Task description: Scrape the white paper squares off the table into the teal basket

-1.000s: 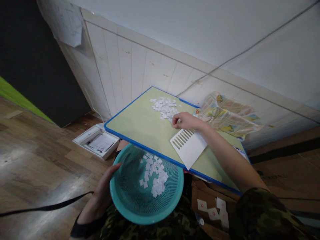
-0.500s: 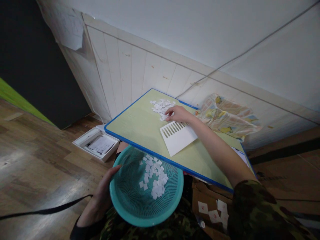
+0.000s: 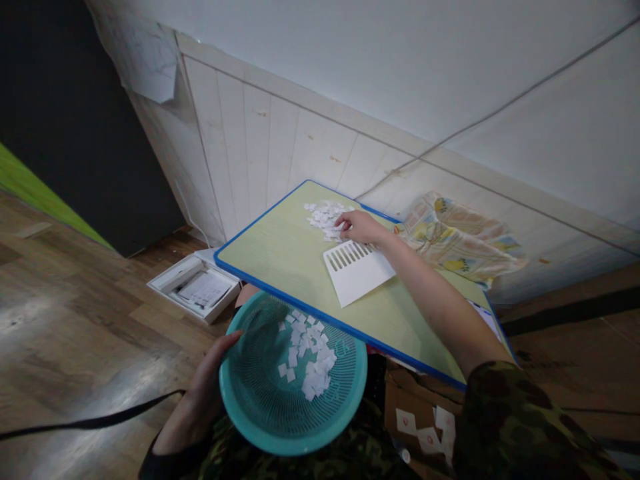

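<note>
My left hand (image 3: 207,390) grips the rim of a teal mesh basket (image 3: 260,403) held below the near edge of a yellow-green board with a blue rim (image 3: 280,257). Several small white paper squares (image 3: 310,360) lie inside the basket. My right hand (image 3: 361,228) reaches across the board, fingers curled down at the edge of a loose pile of white paper squares (image 3: 324,215) near the far corner. A white slotted card (image 3: 357,270) lies flat on the board just under my right wrist.
A white panelled wall runs behind the board. A patterned cloth (image 3: 460,241) lies at the board's far right. An open white box with papers (image 3: 197,285) sits on the wooden floor to the left. A cardboard box with white stickers (image 3: 425,417) is beneath the board.
My right hand has moved further along the board to the pile of squares. The white slotted card has slid that way too. The basket and left hand stay put.
</note>
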### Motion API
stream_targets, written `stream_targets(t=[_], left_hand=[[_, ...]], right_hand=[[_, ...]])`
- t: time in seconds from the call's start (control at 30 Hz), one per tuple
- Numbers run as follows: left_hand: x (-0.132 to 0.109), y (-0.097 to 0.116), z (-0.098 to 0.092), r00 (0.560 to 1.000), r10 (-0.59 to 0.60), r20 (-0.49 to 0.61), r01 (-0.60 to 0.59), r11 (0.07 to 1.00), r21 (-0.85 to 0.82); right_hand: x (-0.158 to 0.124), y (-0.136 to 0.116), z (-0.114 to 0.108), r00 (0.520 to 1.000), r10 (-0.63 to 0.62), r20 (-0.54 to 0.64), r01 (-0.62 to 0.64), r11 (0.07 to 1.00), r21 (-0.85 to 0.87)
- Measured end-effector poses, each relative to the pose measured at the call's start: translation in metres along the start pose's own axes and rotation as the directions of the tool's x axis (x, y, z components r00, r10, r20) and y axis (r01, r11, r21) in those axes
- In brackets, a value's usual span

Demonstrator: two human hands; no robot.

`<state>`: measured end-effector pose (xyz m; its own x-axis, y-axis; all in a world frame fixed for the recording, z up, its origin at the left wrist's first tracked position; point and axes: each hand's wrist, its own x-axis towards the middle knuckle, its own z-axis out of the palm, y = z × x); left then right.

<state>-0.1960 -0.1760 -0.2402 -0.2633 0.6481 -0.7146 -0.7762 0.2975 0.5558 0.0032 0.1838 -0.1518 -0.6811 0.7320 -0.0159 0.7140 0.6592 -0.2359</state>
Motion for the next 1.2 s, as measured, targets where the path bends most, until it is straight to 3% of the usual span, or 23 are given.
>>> stream_targets(t=[0.37,0.63,0.9,1.2], left_hand=[[0.008,-0.006,-0.01,0.998,0.02,0.057,-0.019,1.0,-0.009],[0.002,-0.003,-0.009,0.997,0.022,0.076,-0.021,1.0,-0.013],[0.004,-0.003,-0.008,0.997,0.074,0.035,-0.075,0.997,0.03],[0.0,-0.001,-0.004,0.999,0.003,0.036,-0.003,1.0,-0.017]], right_hand=[[0.001,-0.005,0.001,1.0,-0.014,-0.017,0.013,0.999,-0.045],[-0.002,-0.009,-0.007,0.997,0.077,0.013,-0.077,0.997,-0.026],[0.003,-0.01,0.006,0.998,-0.051,0.039,0.05,0.998,0.04],[0.003,0.009,0.004,0.997,-0.019,0.07,0.016,0.999,0.042]])
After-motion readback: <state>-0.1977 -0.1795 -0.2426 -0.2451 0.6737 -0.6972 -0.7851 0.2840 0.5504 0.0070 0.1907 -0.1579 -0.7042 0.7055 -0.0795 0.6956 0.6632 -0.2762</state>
